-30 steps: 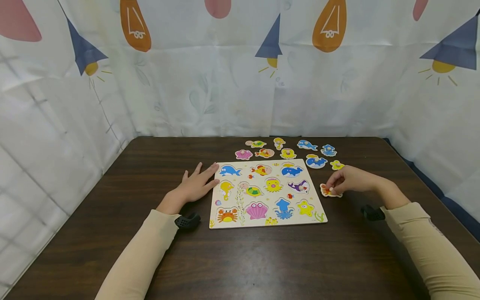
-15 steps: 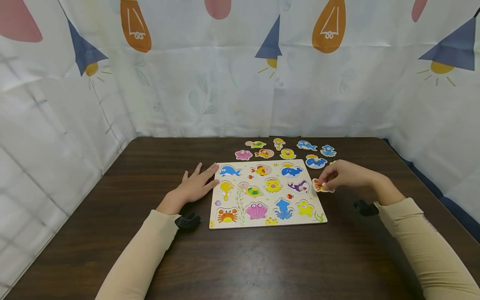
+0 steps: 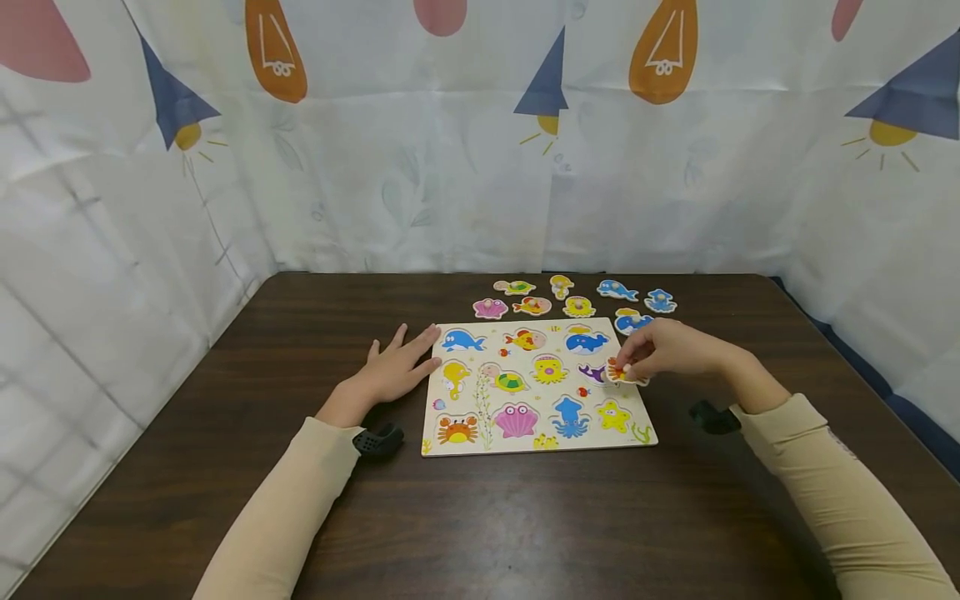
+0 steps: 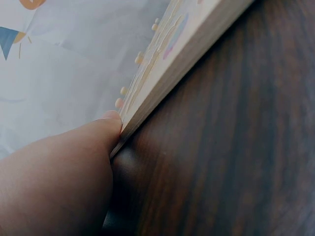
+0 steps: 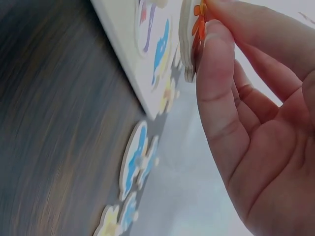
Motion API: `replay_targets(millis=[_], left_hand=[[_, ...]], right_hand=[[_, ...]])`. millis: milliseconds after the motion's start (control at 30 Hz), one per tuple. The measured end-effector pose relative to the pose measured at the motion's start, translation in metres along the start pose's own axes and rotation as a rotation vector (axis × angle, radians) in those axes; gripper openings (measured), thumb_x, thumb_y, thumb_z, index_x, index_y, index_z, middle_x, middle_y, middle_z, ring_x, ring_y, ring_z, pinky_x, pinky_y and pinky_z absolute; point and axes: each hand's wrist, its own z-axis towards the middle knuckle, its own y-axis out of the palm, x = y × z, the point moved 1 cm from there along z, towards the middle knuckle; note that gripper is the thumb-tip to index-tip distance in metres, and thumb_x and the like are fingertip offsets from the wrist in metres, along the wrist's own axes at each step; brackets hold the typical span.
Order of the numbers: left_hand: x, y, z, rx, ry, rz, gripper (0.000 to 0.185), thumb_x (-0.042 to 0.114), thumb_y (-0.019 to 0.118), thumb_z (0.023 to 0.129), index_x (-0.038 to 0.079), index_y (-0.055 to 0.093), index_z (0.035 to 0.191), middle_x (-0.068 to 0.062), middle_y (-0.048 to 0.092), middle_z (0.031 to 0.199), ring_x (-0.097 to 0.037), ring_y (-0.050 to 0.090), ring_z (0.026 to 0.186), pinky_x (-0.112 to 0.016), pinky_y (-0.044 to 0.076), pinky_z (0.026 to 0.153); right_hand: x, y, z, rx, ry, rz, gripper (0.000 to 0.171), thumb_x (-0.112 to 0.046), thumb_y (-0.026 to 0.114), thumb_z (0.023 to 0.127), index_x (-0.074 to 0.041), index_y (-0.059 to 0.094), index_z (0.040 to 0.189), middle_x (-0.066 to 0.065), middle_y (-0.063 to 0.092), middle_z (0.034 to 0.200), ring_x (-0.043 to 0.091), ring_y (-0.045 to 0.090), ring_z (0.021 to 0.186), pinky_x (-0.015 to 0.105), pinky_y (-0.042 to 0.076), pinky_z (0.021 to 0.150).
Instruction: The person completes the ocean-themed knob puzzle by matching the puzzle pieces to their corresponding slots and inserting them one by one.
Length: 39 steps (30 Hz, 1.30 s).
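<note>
My right hand (image 3: 671, 350) pinches an orange crab puzzle piece (image 3: 621, 372) between thumb and fingers, over the right edge of the puzzle board (image 3: 525, 446). In the head view the crab piece overlaps the purple whale picture (image 3: 591, 373). The right wrist view shows the crab piece (image 5: 188, 42) tilted on edge, above the board's surface. My left hand (image 3: 390, 367) lies with spread, straight fingers at the board's left edge. Seen from the left wrist, the thumb (image 4: 106, 130) touches the board's edge. The printed crab picture (image 3: 457, 429) sits at the board's lower left corner.
Behind the board lie several loose knobbed pieces: a pink shell (image 3: 491, 308), a turtle (image 3: 514, 287), a fish (image 3: 532, 306), an octopus (image 3: 579, 307), a seahorse (image 3: 561, 287), a blue whale (image 3: 617, 290) and a squid (image 3: 660, 301). A patterned curtain (image 3: 480, 183) stands behind the dark table (image 3: 495, 517).
My right hand has carried the crab piece leftward from the table beside the board to over its right edge. My left hand stays at the board's left edge.
</note>
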Motion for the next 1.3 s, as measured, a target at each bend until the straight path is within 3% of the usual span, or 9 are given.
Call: replay_targets(millis=[167, 500, 900, 1300], left_hand=[[-0.001, 0.0, 0.001, -0.011, -0.003, 0.003, 0.071, 0.05, 0.041, 0.108, 0.019, 0.016, 0.167, -0.005, 0.012, 0.171, -0.041, -0.003, 0.155, -0.075, -0.006, 0.112], [0.001, 0.0, -0.001, 0.004, 0.005, 0.003, 0.071, 0.05, 0.042, 0.109, 0.017, 0.018, 0.166, -0.007, 0.015, 0.171, -0.043, 0.0, 0.155, -0.076, -0.005, 0.112], [0.003, -0.002, -0.002, 0.002, 0.009, 0.0, 0.07, 0.048, 0.042, 0.109, 0.017, 0.018, 0.166, -0.007, 0.015, 0.171, -0.043, 0.0, 0.155, -0.076, -0.004, 0.112], [0.003, -0.001, 0.0, -0.002, -0.001, 0.01, 0.071, 0.049, 0.043, 0.108, 0.018, 0.019, 0.166, -0.007, 0.015, 0.171, -0.043, 0.0, 0.155, -0.076, -0.004, 0.112]], right_hand=[[-0.009, 0.006, 0.006, 0.01, -0.014, -0.006, 0.015, -0.009, 0.075, 0.093, -0.004, 0.077, 0.107, 0.005, 0.073, 0.109, 0.021, 0.063, 0.082, 0.037, 0.058, 0.076], [-0.025, 0.017, 0.023, 0.008, -0.071, -0.057, 0.014, -0.01, 0.076, 0.093, -0.006, 0.079, 0.105, 0.0, 0.072, 0.092, 0.02, 0.065, 0.075, 0.043, 0.058, 0.072], [-0.042, 0.04, 0.049, -0.039, -0.138, -0.096, 0.01, -0.011, 0.078, 0.091, -0.011, 0.081, 0.101, -0.004, 0.072, 0.093, 0.015, 0.062, 0.075, 0.033, 0.054, 0.068], [-0.077, 0.065, 0.065, -0.074, -0.217, -0.077, 0.011, -0.01, 0.082, 0.089, -0.012, 0.081, 0.099, -0.007, 0.072, 0.093, 0.013, 0.062, 0.075, 0.03, 0.053, 0.064]])
